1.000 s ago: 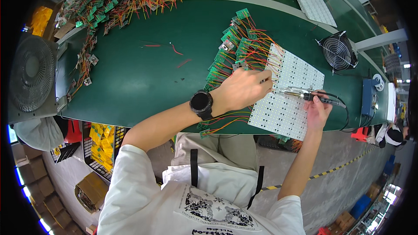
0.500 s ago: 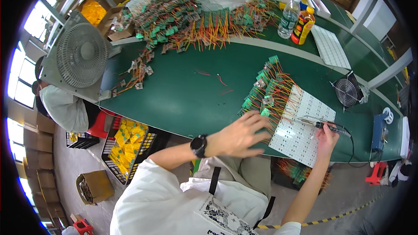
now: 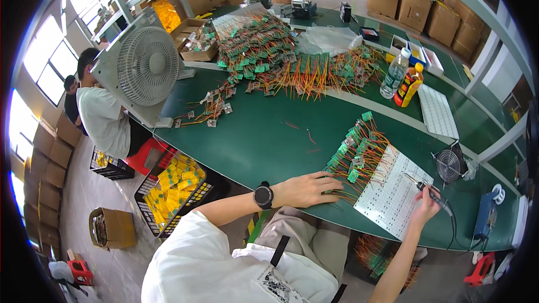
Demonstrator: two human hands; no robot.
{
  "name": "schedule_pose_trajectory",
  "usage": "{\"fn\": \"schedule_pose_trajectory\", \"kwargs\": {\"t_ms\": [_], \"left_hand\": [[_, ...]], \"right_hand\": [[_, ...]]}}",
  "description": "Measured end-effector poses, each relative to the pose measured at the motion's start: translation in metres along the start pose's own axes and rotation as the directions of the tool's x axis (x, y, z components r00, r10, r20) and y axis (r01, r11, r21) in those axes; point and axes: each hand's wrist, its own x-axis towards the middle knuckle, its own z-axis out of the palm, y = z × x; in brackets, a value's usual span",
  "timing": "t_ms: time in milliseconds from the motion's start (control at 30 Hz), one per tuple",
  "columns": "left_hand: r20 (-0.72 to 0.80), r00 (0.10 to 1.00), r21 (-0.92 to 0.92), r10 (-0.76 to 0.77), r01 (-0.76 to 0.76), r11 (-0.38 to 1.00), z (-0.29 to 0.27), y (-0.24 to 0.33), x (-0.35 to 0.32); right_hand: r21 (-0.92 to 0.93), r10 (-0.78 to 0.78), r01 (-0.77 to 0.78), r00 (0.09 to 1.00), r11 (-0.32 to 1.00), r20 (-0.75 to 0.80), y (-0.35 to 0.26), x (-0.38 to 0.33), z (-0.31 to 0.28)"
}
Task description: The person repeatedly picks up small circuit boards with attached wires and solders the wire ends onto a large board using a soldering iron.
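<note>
My right hand (image 3: 427,206) grips a soldering iron (image 3: 416,182), its tip pointing up and left over a white perforated plate (image 3: 387,202). Along the plate's upper left edge lies a row of small green circuit boards (image 3: 351,148) with red and orange wires reaching onto the plate. My left hand (image 3: 311,189) rests palm down by the table's near edge, left of the plate. Its fingers are stretched and slightly apart, close to a few loose orange wires; whether the fingertips touch them I cannot tell.
Piled wired boards (image 3: 255,42) cover the table's far side. A large fan (image 3: 147,64) stands at the left, a small fan (image 3: 449,165) right of the plate. Two bottles (image 3: 409,84) stand behind; a blue soldering station (image 3: 486,216) sits far right. A co-worker (image 3: 104,106) sits left.
My left hand has lowered from above the boards to the table near the loose wires. My right hand still holds the soldering iron, its tip now angled more upward. The whole view has shifted.
</note>
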Motion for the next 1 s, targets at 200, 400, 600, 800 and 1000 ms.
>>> {"fn": "schedule_pose_trajectory", "kwargs": {"t_ms": [200,400,600,800,1000], "left_hand": [[-0.206,0.979,-0.110,-0.008,-0.015,0.994,-0.023,-0.015,0.001],[-0.546,0.669,-0.035,-0.504,0.583,0.812,-0.040,-0.139,-0.085],[-0.392,0.596,0.059,-0.701,0.777,0.627,-0.042,-0.247,-0.138],[-0.362,0.603,0.167,-0.711,0.792,0.587,-0.016,-0.249,-0.132],[-0.423,0.590,0.024,-0.688,0.766,0.642,-0.024,-0.209,-0.136]], "right_hand": [[0.036,0.125,-0.127,0.991,0.991,0.042,-0.004,0.006,-0.020],[0.192,0.275,-0.280,0.960,0.941,0.054,0.001,-0.013,-0.038],[0.154,0.299,-0.306,0.952,0.939,0.067,0.000,-0.010,-0.027],[0.185,0.327,-0.337,0.941,0.923,0.083,-0.002,-0.011,-0.030],[0.182,0.326,-0.335,0.942,0.924,0.082,-0.006,-0.014,-0.031]]}}
